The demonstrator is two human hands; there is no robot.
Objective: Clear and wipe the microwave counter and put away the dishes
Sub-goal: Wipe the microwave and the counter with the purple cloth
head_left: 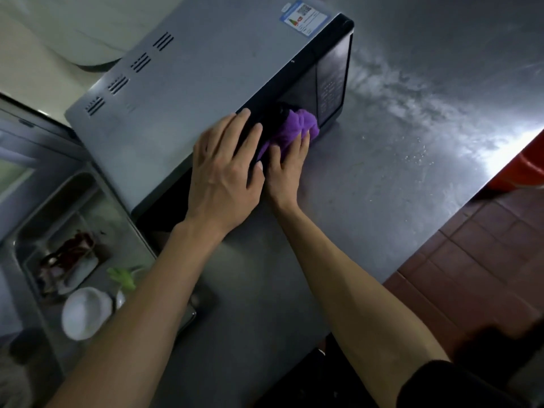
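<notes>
Looking down at a grey microwave (206, 83) sitting on a stainless steel counter (382, 172), black door side facing the counter's open stretch. Left hand (223, 169) laid flat over the top front edge of the microwave, fingers spread and straight, fingertips reaching over onto the black door, not gripping anything. Right hand (287, 169) down lower, pressing a bunched purple cloth (294, 128) against the door glass, fingers bent over the wad; thumb hidden behind the left hand, so can't tell how tight the hold is. Cloth touching the door just beside the control panel (331, 92), near the bottom edge where door meets counter.

Wet streaks and a few droplets on the counter past the microwave. Energy label sticker (304, 17) on the far top corner, vent slots (129, 75) along the back edge.

Off to the left, a steel sink (59, 201) with a tray of blurry dark stuff in it, hard to make out. White bowl (85, 313) sitting at the near edge of the sink, something green (123, 278) just beside it. Reddish tiled floor (471, 275) on the right, and a slice of an orange-red thing (524, 169) at the frame edge.
</notes>
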